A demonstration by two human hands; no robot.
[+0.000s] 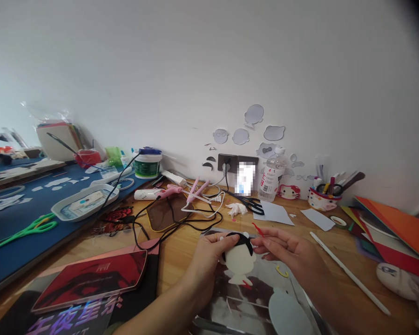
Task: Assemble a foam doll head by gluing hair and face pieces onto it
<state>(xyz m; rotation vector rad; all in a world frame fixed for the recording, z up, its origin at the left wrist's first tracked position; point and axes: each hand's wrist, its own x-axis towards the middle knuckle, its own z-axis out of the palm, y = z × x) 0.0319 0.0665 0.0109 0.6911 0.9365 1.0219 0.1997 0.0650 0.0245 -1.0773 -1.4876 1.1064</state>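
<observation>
My left hand point(209, 253) pinches the upper left of a cream paper head cutout point(239, 259) with black paper hair point(243, 240). The cutout is over a glossy grey sheet, and a small red piece point(246, 284) shows at its neck. Just right of the cutout, my right hand point(286, 246) holds a thin red strip point(257, 228) between thumb and fingers. A small yellow curved piece point(282, 271) and a pale rounded cutout point(289, 312) lie on the sheet below my right hand.
Black-handled scissors point(253, 204), a water bottle point(272, 174) and pink glue guns point(169, 190) with cables are behind. To the right are a white stick point(349, 272) and coloured sheets point(394, 228). Green scissors point(38, 226) and a tray point(85, 202) are left.
</observation>
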